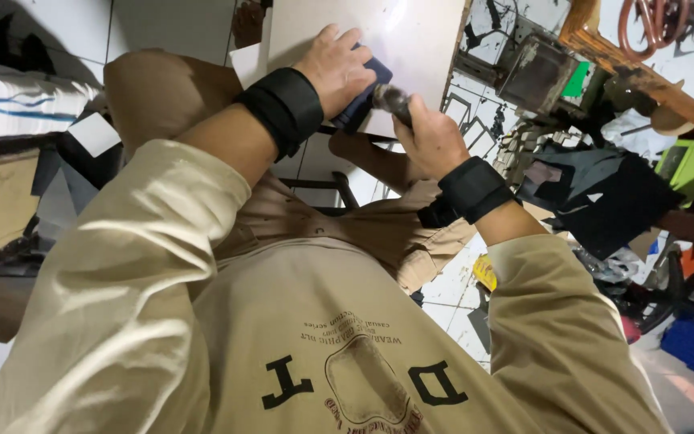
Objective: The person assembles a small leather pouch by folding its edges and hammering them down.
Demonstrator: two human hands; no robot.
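While the left hand [337,66] lies flat with its fingers spread over a dark blue block [363,95], pressing it against the white panel [395,40], the right hand [430,141] is closed in a fist around the dark grip of a metal-tipped tool [391,100]. The tool's tip sits at the block's lower edge, just beside the left hand's fingertips. The panel rests across the person's knees, tilted away from the body. Judgement: the panel looks stiff, smooth and glossy, likely slippery under a palm and prone to marking; it is best steadied by flat pressure near the work point or held at its edges. Both wrists carry black wrist bands [284,108]. Cluttered shelving [604,56] stands to the right.
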